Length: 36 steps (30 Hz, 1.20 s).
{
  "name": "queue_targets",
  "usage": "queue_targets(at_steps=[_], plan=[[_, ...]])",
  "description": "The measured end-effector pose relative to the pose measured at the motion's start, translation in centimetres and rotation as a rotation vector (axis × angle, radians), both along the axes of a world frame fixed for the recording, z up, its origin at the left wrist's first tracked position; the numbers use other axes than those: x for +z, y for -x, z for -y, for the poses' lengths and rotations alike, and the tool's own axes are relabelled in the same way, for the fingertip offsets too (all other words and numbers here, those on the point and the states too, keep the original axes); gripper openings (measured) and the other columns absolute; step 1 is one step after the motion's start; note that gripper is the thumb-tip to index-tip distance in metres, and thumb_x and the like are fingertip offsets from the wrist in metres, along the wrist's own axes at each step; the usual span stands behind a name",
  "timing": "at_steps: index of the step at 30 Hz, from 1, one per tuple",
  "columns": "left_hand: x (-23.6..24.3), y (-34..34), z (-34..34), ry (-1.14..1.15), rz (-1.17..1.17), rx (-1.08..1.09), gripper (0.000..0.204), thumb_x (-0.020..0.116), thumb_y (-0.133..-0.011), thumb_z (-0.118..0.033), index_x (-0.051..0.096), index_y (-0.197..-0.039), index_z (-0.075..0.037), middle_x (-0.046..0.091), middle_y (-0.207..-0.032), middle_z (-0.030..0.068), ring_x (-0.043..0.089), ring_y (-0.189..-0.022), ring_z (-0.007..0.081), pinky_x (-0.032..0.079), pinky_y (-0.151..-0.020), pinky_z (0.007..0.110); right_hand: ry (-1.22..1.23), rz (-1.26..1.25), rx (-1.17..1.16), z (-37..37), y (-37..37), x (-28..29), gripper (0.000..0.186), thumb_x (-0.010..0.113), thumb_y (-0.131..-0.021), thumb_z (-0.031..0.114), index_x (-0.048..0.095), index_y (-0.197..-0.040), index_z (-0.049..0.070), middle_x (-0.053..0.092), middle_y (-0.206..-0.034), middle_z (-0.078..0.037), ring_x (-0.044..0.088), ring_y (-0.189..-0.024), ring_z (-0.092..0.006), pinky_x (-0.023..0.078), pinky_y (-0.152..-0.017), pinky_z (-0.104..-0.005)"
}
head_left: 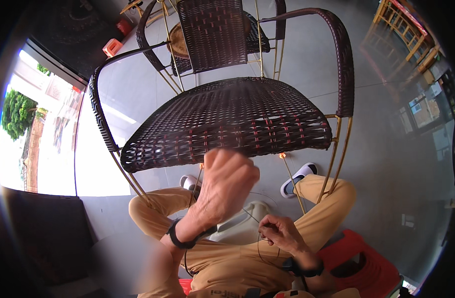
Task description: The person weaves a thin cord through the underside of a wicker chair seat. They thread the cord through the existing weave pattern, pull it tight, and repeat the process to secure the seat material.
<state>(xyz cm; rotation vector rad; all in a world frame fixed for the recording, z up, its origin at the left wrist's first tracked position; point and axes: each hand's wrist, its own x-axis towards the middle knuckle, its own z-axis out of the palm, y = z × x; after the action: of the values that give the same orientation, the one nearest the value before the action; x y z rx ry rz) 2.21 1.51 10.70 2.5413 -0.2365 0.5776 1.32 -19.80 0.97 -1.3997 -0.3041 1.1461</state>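
A chair with a seat (pixel 227 119) woven of dark brown and reddish strips on a gold metal frame stands before me. My left hand (pixel 226 184) is raised at the seat's front edge, its fingers curled closed and slightly blurred. What it may grip is hidden behind the knuckles. Lower and to the right, my right hand (pixel 281 233) pinches a thin dark strand (pixel 259 252) that hangs in a loop over my lap. Part of this strand runs up and left toward my left wrist. Orange-tipped gold rods (pixel 291 180) slant down from under the seat's front.
A pale plastic container (pixel 242 226) sits between my legs. Beside my right thigh is a red plastic stool (pixel 359 263). Another woven chair (pixel 215 37) stands behind the first, with a round tan cushion-like thing (pixel 179 42). Bamboo-like furniture (pixel 404 30) is at the far right.
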Motion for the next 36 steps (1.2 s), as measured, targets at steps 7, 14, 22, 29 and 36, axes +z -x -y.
queue_targets(at_steps=[7, 14, 22, 29, 36], plan=[[1.1, -1.2, -2.2, 0.176, 0.083, 0.327, 0.021, 0.059, -0.074, 0.005, 0.064, -0.094, 0.000, 0.057, -0.094, 0.0108, 0.057, -0.081, 0.0241, 0.047, -0.070, 0.031, 0.107, 0.091, 0.003, 0.0, -0.2, 0.1, 0.009, 0.054, -0.086, 0.008, 0.057, -0.082, 0.001, 0.054, -0.063, 0.000, 0.046, -0.052, -0.0022, 0.041, -0.045, -0.0186], [2.9, -3.2, -4.2, -0.184, -0.074, 0.089, 0.013, 0.062, -0.076, -0.001, 0.065, -0.089, -0.002, 0.059, -0.086, 0.0073, 0.059, -0.076, 0.0224, 0.049, -0.065, 0.033, 0.075, 0.121, -0.044, -0.2, 0.2, 0.1, 0.003, 0.054, -0.080, 0.003, 0.055, -0.080, 0.000, 0.046, -0.057, 0.002, 0.042, -0.052, -0.0047, 0.039, -0.046, -0.0221], [3.0, -3.5, -4.3, -0.257, -0.065, 0.059, 0.009, 0.062, -0.073, 0.003, 0.062, -0.081, 0.000, 0.057, -0.080, 0.0079, 0.058, -0.074, 0.0223, 0.049, -0.060, 0.032, 0.046, 0.279, 0.062, 0.0, 0.8, -1.5, 0.010, 0.054, -0.084, 0.009, 0.057, -0.081, 0.000, 0.053, -0.061, 0.001, 0.047, -0.053, -0.0036, 0.043, -0.047, -0.0199], [1.9, -4.4, -4.3, -0.415, 0.015, 0.025, 0.015, 0.055, -0.064, 0.009, 0.051, -0.075, -0.001, 0.048, -0.077, 0.0081, 0.052, -0.072, 0.0223, 0.046, -0.055, 0.034, 0.040, 0.274, 0.077, -0.2, 1.0, -1.6, 0.011, 0.054, -0.083, 0.010, 0.056, -0.081, 0.000, 0.050, -0.060, 0.001, 0.045, -0.052, -0.0037, 0.041, -0.047, -0.0209], [1.5, -5.9, -4.2, -0.085, 0.084, 0.073, 0.010, 0.050, -0.078, 0.006, 0.052, -0.082, -0.002, 0.049, -0.073, 0.0083, 0.052, -0.058, 0.0219, 0.043, -0.052, 0.029, 0.011, 0.340, 0.120, -1.0, 1.5, -1.5, 0.009, 0.054, -0.083, 0.008, 0.056, -0.080, 0.001, 0.048, -0.060, 0.003, 0.043, -0.054, -0.0027, 0.041, -0.048, -0.0204]])
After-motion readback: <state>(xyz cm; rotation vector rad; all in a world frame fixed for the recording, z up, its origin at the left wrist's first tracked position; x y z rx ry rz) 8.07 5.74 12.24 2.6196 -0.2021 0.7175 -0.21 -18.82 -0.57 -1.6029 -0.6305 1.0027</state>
